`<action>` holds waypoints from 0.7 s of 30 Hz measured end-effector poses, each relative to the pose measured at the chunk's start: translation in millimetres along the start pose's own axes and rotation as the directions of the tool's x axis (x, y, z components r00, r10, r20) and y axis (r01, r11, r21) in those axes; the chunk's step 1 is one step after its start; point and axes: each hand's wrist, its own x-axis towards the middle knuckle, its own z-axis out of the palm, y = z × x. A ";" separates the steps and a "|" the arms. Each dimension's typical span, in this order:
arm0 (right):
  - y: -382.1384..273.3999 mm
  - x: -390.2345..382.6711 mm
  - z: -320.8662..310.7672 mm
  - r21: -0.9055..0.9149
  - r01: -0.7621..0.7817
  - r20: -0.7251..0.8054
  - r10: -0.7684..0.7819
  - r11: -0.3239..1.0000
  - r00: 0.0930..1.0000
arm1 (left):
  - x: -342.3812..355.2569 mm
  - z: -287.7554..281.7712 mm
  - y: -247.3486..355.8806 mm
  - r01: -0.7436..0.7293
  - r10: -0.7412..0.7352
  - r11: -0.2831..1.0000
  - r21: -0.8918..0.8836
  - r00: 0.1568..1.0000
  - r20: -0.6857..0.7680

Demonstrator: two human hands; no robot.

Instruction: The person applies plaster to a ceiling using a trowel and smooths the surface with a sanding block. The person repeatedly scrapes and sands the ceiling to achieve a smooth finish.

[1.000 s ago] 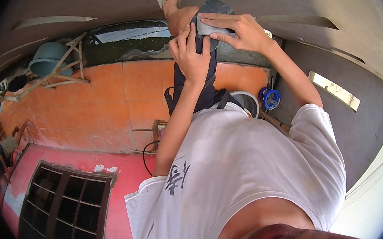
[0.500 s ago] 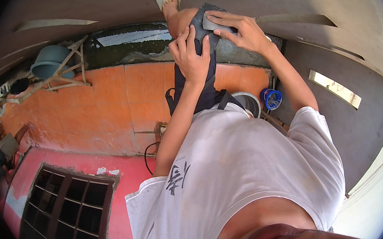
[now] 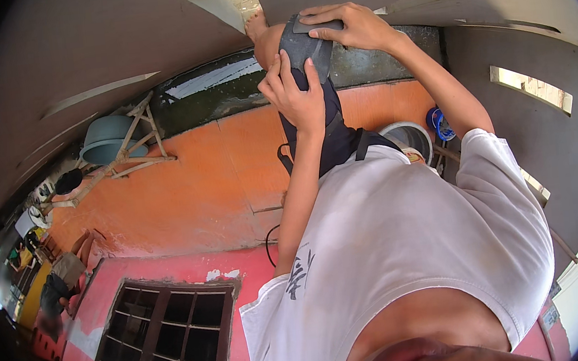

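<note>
My bare leg [image 3: 271, 41] is raised, with dark trousers [image 3: 315, 130] bunched along the thigh. A dark grey sheet-like piece [image 3: 302, 53] lies over it at the knee. My left hand [image 3: 294, 95] grips the near left side of that piece, fingers bent along its edge and thumb up on its right. My right hand [image 3: 352, 31] holds a flat grey pad [image 3: 324, 26] against the piece's upper part, fingers laid across it and thumb below. The underside of each hand is hidden.
A teal basin [image 3: 105, 140] rests in a wooden frame [image 3: 152, 128] at left. Another person [image 3: 67, 278] is at the far left beside a pink wall with a barred window [image 3: 164, 334]. A grey tub [image 3: 405, 143] and blue bucket [image 3: 438, 122] are behind my right side, near a grey wall [image 3: 515, 51].
My head view has shifted, so the surroundings appear further right. My right hand has moved with the pad toward the top of the dark piece; my left hand still holds its near side.
</note>
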 end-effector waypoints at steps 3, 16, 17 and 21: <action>2.1 0.6 2.7 0.069 -0.029 0.013 0.028 0.997 1.000 | -1.1 -0.7 -0.3 -0.016 0.016 1.000 0.012 1.000 -0.004; -3.5 -2.4 8.0 -0.058 -0.033 -0.107 0.026 0.998 0.994 | 7.6 -0.4 6.5 -0.156 0.126 0.973 0.171 0.977 0.172; -1.8 -1.3 7.4 -0.029 -0.024 -0.124 0.020 0.999 0.992 | 7.3 0.5 5.6 -0.153 0.125 0.975 0.161 0.978 0.169; -19.7 -11.4 17.1 -0.031 -0.006 -0.164 0.001 1.000 0.986 | 4.2 2.2 1.6 -0.153 0.134 0.978 0.143 0.982 0.132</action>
